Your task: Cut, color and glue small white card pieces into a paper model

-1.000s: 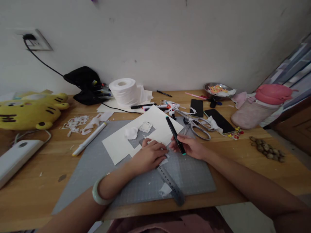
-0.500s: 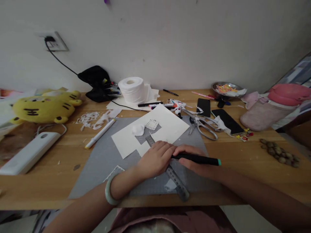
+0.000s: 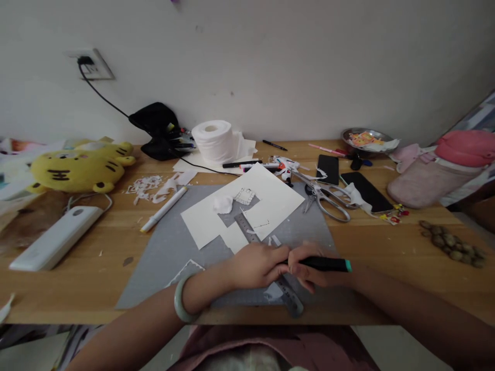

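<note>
My right hand [image 3: 315,270] grips a black marker [image 3: 328,264] with a teal end cap, held level over the near edge of the grey cutting mat [image 3: 170,252]. My left hand [image 3: 257,265], closed, pinches the marker's other end where the two hands meet. Both hands lie over a metal ruler [image 3: 270,263] that runs diagonally across the mat. Behind them is a white sheet of paper [image 3: 270,198] with a cut-out notch, a small scalloped paper square [image 3: 244,196] and a white wad [image 3: 223,204].
Scissors [image 3: 328,198], two phones [image 3: 328,169], a glue gun [image 3: 284,169] and pens lie at back right. A toilet roll [image 3: 213,140], black pouch [image 3: 157,129], yellow plush tiger [image 3: 77,167], white power strip [image 3: 54,239], white marker [image 3: 164,208] and nuts [image 3: 450,243] surround the mat.
The marker swung from upright over the paper to level, and both hands drew back toward the mat's near edge, uncovering the ruler's upper part and a drawn mark on the paper.
</note>
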{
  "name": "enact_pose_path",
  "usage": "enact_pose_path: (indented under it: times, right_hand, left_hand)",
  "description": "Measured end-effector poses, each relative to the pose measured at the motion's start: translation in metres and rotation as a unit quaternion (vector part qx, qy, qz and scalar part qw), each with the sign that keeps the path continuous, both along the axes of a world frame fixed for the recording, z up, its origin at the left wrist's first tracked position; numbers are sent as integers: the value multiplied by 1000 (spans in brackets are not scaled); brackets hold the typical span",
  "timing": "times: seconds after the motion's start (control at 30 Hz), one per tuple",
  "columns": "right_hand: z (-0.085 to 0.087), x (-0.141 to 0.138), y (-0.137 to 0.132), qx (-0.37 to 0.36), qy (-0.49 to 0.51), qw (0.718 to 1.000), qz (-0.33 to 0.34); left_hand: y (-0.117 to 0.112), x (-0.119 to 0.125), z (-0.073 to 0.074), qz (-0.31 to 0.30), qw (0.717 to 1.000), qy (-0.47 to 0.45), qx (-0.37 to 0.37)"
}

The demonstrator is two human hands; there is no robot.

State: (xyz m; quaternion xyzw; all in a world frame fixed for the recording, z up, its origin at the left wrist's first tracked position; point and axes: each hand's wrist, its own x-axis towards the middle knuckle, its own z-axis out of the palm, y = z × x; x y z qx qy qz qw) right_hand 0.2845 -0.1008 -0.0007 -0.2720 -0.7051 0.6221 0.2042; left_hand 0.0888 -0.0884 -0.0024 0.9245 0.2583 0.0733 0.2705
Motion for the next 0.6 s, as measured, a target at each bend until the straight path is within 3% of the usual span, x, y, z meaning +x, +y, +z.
enact_pose_path:
  times: [0.17,0.33,0.47,0.6]
  right_hand:
    - [-7,0,2,35,39,998,21]
    - [-6,-1,0,-18,34,999,3]
    - [-5,-4,-2,-76,49,996,20]
    - [-8,-4,1,-48,66,997,-14]
  left_hand:
    - [-1,1,5,7,1000,-10,-13]
    - [-6,3,11,31,998,-20,-57]
    - [-9,5,14,14,990,-59,-125]
    - [-1,1,12,25,993,-54,-103]
